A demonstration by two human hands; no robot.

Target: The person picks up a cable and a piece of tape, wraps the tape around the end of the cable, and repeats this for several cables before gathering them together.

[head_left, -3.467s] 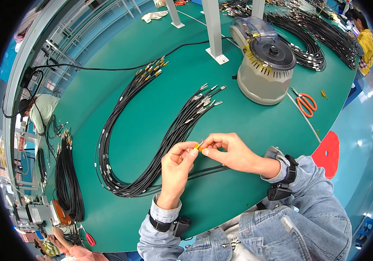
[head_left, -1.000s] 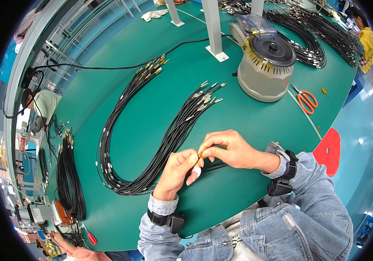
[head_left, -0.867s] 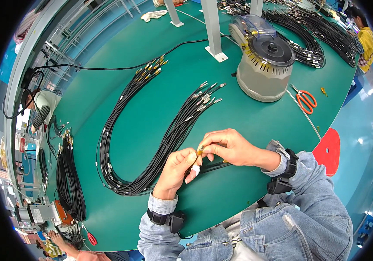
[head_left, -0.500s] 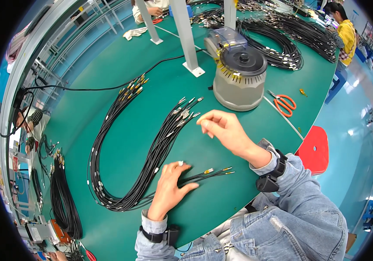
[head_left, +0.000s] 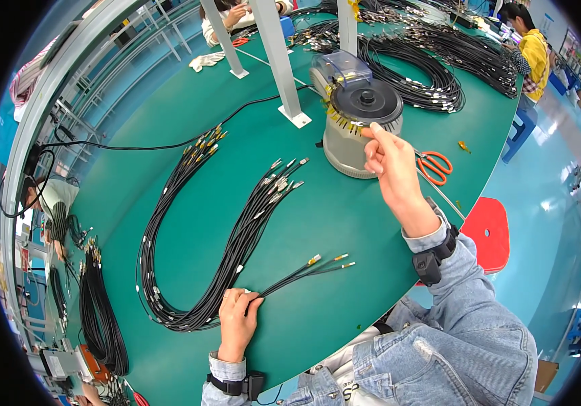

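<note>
A bundle of thin black cables (head_left: 157, 210) with metal-tipped ends lies in a U on the green table. My left hand (head_left: 237, 318) is closed on a few black cables (head_left: 297, 274) at the near side of the bundle; their yellow- and white-marked ends point right. My right hand (head_left: 395, 169) reaches to the front of a round grey tape dispenser (head_left: 352, 145) with a black disc on top. Its fingers are bent together at the yellow tape strips (head_left: 344, 122) around the rim. Whether a strip is between the fingertips is too small to tell.
Orange-handled scissors (head_left: 434, 167) lie right of the dispenser. Grey metal posts (head_left: 279, 64) stand behind it. More cable bundles (head_left: 432, 88) cover the far right, another (head_left: 101, 311) the left. A red stool (head_left: 488, 233) stands beside the table. Other people work around it.
My right hand has moved up and away to the tape dispenser. My left hand has moved slightly left and down, and its fingers have closed on the few cables.
</note>
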